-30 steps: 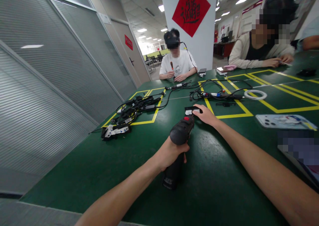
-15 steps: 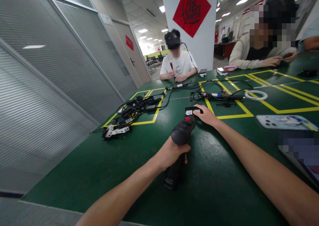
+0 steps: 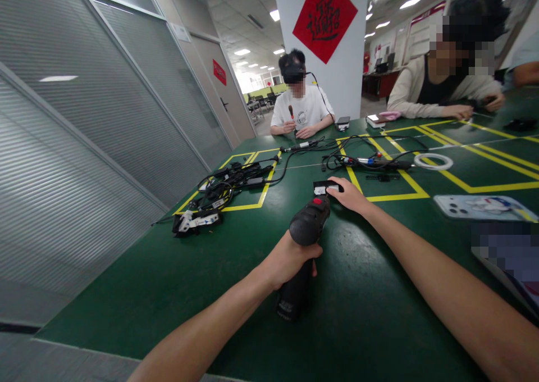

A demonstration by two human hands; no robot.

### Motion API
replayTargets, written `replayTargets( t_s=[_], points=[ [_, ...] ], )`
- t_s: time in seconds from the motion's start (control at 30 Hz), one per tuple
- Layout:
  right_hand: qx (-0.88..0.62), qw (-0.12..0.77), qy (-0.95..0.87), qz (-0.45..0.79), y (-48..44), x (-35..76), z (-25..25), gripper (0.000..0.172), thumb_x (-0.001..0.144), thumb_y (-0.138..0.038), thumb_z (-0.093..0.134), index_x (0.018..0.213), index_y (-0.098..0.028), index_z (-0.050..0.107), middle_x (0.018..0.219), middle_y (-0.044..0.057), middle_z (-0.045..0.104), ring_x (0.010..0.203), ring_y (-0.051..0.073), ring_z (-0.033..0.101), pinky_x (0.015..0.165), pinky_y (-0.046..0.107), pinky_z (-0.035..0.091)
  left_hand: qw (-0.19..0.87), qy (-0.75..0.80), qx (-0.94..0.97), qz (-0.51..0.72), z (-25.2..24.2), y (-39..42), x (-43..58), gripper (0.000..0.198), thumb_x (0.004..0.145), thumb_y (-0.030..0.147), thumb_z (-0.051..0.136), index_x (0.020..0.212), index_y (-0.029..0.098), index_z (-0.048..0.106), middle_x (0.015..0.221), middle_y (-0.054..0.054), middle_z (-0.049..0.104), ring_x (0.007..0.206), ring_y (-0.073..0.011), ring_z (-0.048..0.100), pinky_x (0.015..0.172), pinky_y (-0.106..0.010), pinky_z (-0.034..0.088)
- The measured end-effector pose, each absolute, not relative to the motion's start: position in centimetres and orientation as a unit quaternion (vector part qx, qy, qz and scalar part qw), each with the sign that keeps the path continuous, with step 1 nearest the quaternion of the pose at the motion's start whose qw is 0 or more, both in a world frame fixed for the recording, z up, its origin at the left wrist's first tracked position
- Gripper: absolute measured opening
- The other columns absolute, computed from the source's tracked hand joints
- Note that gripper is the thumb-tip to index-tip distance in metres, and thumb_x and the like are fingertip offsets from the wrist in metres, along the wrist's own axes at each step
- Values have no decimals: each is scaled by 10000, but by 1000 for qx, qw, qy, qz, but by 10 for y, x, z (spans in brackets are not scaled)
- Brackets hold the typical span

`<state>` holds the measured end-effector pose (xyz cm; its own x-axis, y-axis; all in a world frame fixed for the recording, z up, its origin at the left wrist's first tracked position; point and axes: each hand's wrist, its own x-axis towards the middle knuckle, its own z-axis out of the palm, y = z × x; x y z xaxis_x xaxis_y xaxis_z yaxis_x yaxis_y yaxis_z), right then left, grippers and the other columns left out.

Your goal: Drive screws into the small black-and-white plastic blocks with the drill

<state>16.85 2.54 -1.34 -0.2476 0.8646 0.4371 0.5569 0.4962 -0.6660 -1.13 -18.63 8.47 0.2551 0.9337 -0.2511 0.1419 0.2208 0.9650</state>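
My left hand (image 3: pixel 290 258) is wrapped round the grip of a black cordless drill (image 3: pixel 309 224) with a red button on top. The drill points away from me, its base low over the green table. Just beyond its front end lies a small black piece with a white label (image 3: pixel 320 190). My right hand (image 3: pixel 347 194) grips that piece by its right side, with fingers over the far edge and thumb at the near side. The drill's body hides its tip, so I cannot tell whether it touches the piece.
Tangled black cables (image 3: pixel 236 180) lie on the left, with a black-and-white strip (image 3: pixel 196 222) nearer me. Further right are a cabled pen-like tool (image 3: pixel 374 162), a white ring (image 3: pixel 433 161) and a phone (image 3: pixel 484 208). Two people sit across the green table (image 3: pixel 168 303).
My hands, the drill and the black piece hold their places. The person at the right has shifted their hands slightly.
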Motion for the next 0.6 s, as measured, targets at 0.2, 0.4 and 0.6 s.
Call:
replayTargets(
  t_s=[0.2,0.4,0.6],
  points=[
    [-465,396,-768,192,25,169,-12,415,826,-397,545,1210,-240,568,1090,63,597,974,204,580,886,316,426,591,507,528,339,87,-187,-10,209,672,160,590,869,159,519,681,26,549,420,-91,539,455,-230,439],
    [-467,394,-768,194,25,169,-13,419,827,-404,544,1213,-242,563,1096,67,593,968,212,582,875,323,429,595,502,527,339,82,-186,-13,189,679,151,578,857,164,514,680,29,529,426,-97,542,434,-231,433],
    [-468,396,-766,192,24,169,-13,419,829,-406,543,1215,-245,565,1104,67,593,993,217,576,898,330,419,593,503,534,332,84,-186,-12,168,690,140,565,847,158,505,665,28,516,436,-102,551,426,-222,419]
  ],
)
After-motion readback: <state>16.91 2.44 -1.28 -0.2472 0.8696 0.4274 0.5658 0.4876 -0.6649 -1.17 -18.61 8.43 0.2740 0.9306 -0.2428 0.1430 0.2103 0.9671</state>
